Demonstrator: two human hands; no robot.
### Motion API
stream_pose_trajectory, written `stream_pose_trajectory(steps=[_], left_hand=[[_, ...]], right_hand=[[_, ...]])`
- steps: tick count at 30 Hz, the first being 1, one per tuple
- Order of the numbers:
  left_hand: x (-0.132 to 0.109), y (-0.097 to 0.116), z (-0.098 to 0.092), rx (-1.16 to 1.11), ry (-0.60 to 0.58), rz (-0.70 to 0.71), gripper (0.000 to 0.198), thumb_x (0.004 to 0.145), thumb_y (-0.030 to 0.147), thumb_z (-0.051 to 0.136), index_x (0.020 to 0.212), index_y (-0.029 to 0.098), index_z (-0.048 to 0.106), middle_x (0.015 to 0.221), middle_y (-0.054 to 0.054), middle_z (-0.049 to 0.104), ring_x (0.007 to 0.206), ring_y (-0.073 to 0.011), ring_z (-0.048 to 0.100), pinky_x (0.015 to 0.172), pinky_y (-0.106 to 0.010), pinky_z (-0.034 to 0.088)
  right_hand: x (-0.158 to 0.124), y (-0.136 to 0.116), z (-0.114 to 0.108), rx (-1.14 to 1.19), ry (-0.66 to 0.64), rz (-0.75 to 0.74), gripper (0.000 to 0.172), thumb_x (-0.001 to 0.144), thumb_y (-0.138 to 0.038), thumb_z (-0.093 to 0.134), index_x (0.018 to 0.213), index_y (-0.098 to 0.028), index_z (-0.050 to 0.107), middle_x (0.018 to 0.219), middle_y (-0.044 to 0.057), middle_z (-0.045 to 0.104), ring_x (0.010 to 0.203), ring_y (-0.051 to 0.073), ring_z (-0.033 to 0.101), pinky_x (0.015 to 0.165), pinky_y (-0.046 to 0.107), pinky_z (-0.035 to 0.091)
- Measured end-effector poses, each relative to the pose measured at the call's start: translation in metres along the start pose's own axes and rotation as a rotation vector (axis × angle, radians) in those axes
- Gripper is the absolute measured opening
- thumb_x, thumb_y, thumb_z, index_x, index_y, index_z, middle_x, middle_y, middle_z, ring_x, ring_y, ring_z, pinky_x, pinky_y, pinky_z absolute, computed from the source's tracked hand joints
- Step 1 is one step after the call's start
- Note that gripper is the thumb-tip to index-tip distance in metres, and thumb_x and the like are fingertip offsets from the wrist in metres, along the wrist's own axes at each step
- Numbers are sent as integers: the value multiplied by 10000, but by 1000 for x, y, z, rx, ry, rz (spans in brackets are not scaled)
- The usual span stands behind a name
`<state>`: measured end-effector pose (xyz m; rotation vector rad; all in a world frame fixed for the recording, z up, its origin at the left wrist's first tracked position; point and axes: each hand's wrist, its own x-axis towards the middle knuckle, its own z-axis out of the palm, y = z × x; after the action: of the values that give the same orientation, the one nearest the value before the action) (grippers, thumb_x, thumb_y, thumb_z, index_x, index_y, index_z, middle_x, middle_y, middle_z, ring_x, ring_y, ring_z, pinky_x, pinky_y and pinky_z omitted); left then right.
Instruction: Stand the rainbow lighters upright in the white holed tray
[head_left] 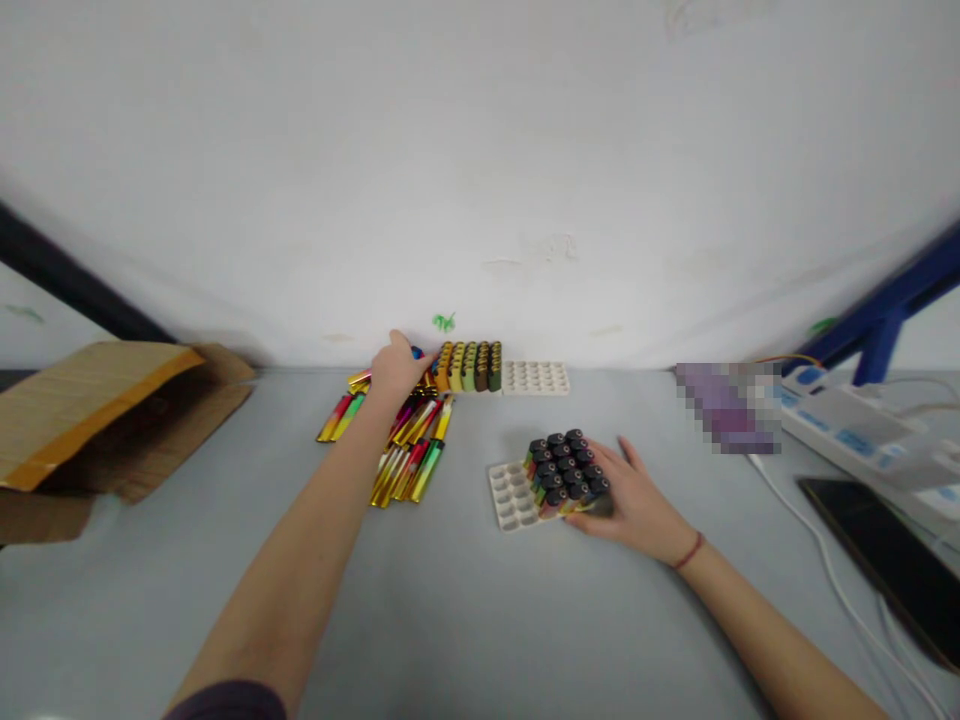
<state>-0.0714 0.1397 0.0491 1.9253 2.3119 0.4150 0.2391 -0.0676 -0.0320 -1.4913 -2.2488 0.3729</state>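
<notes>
Up close to the white wall, the head view shows the left hand (397,370) stretched out over a loose heap of slim lighters with gold metal ends and red, green and yellow bodies (409,440), which lies on the pale grey table (465,620). Its fingers curl down onto the far end of the heap, and a small blue thing shows at the fingertips. Whether the hand has closed on anything cannot be told from this angle.

Just right of that hand, a row of upright orange, yellow, green and brown lighters (471,366) fills the left end of a white plastic tray with round sockets (536,378), set against the wall.

Nearer the person, the right hand (637,495) lies mostly flat on the table, fingers stretched out and loosely spread. Its fingertips press the right side of a block of black-capped lighters (566,465) without wrapping round it. That block stands in a second white socketed tray (511,497), whose left sockets are bare. A thin red cord (688,551) circles the right wrist.

An open brown cardboard box (97,415) sits at the far left. At the right lie a white power strip with blue switches (847,430), white cables (825,570) and a flat black slab (885,550).
</notes>
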Motion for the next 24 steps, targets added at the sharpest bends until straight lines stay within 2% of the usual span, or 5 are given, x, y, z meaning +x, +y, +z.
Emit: stream_pose_trajectory(steps=[7, 11, 15, 19, 24], left_hand=[[1, 3, 7, 12, 59, -26, 678, 868, 481, 565, 1307, -22, 444, 1216, -327, 629, 1153, -420, 613, 946, -464, 480], [2, 1, 11, 68, 85, -4, 605, 883, 420, 502, 1276, -39, 484, 1263, -342, 589, 1202, -416, 571, 990, -487, 445], [2, -3, 13, 48, 58, 28, 537, 916, 402, 415, 1203, -22, 576, 1203, -327, 629, 1167, -402, 595, 982, -481, 450], [5, -14, 12, -63, 0, -9, 457, 900, 259, 399, 1205, 8, 629, 1237, -302, 645, 1201, -379, 599, 1010, -471, 447], [9, -37, 8, -145, -50, -4, 588, 780, 138, 501, 1359, 46, 556, 1378, -205, 610, 1258, -289, 590, 1045, -356, 451]], right_hand=[[1, -2, 0, -3, 17, -14, 869, 759, -530, 712, 1485, -177, 392, 1474, 224, 509, 1366, 379, 476, 1154, 718, 140], [2, -2, 0, -7, 19, -19, 868, 769, -537, 703, 1495, -186, 382, 1479, 221, 505, 1363, 379, 479, 1151, 719, 151], [1, -1, 1, -11, 25, -20, 869, 770, -538, 702, 1499, -193, 380, 1477, 219, 508, 1363, 378, 479, 1153, 715, 149], [2, 0, 1, -9, 22, -18, 872, 773, -546, 699, 1500, -188, 377, 1481, 223, 502, 1368, 376, 473, 1154, 712, 146], [2, 0, 0, -5, 9, -6, 847, 776, -558, 690, 1472, -164, 410, 1477, 225, 505, 1373, 367, 470, 1158, 709, 146]])
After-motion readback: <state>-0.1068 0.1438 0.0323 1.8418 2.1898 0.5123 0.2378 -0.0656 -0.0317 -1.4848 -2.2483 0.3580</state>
